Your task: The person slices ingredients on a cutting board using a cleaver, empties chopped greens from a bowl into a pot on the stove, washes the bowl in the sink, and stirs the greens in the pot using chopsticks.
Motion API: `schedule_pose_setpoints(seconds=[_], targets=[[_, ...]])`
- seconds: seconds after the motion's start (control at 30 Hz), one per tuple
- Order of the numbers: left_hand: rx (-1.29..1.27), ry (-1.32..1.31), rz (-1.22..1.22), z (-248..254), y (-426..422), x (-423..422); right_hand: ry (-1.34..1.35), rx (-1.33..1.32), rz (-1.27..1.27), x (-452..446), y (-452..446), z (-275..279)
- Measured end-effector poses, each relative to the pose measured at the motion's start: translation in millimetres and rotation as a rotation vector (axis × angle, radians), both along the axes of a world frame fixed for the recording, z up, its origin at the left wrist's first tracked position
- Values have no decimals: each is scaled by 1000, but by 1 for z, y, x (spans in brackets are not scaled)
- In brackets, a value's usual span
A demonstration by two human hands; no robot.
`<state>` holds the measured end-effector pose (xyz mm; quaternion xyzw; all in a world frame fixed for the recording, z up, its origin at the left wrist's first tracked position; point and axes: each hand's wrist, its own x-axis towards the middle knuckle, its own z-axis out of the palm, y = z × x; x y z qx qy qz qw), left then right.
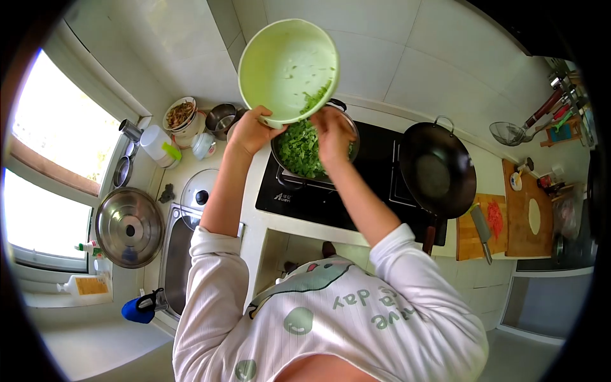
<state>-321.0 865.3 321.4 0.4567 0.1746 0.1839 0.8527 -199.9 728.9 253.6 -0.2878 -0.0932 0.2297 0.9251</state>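
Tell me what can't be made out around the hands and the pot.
In the head view:
Inner bottom of the pot: hidden by the chopped greens.
Fingertips of the right hand: blurred, so what they touch is unclear.
Some fingers of the left hand: hidden by the green bowl.
Outside base of the bowl: turned away from the camera.
Lettering on the black cooktop: too small to read surely.

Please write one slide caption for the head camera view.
Left hand holds a tilted green bowl above a pot of greens, right hand near the bowl's rim.
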Motion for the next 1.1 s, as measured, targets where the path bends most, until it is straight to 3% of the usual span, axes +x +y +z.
schedule_pose_setpoints(seconds=[0.03,0.13,0.2,0.23,0.27,0.3,0.33,0.4,0.47,0.53,0.57,0.63,0.7,0.73,0.77,0.8,0.87,0.93,1.0,1.03,1.1], targets=[[56,-5,-41,1,-6,3,142,69,71,-15,10,-7],[259,-58,-101,-9,-10,10,200,151,349,-46,9,-5],[426,-113,-105,-23,-3,11,157,98,458,-45,-7,-7],[390,-33,-22,-15,-4,7,114,49,562,-42,-20,-7],[374,7,24,-6,-5,2,80,-145,604,-36,-38,-12],[357,45,70,4,-6,-3,-125,-490,593,-34,-59,-2],[232,94,187,17,-6,-6,-374,-700,554,-24,-73,-4],[102,143,297,22,0,-6,-599,-491,417,-10,-85,31],[292,202,225,13,11,-6,-751,-493,215,0,-58,84],[317,230,246,3,10,0,-822,-495,91,32,-2,105],[587,240,175,-8,14,1,-840,-483,25,45,27,108],[491,299,160,4,6,2,-864,-462,-40,61,61,101],[549,290,179,32,-8,-2,-1247,-595,-265,69,80,89],[601,285,193,39,-10,-3,-1253,-590,-262,67,80,81],[787,379,254,38,-3,-2,-1486,-639,-75,63,75,68],[785,378,260,38,6,0,-1712,-680,121,61,72,63],[996,436,293,32,25,2,-1753,-699,56,63,66,63],[1044,384,339,38,29,4,-1794,-715,-14,73,67,76],[1090,377,336,39,26,4,-1638,-740,-562,88,74,91],[1107,377,331,38,24,5,-1631,-744,-560,86,73,88],[1117,304,441,28,27,14,-1476,-1038,-424,84,73,82]])
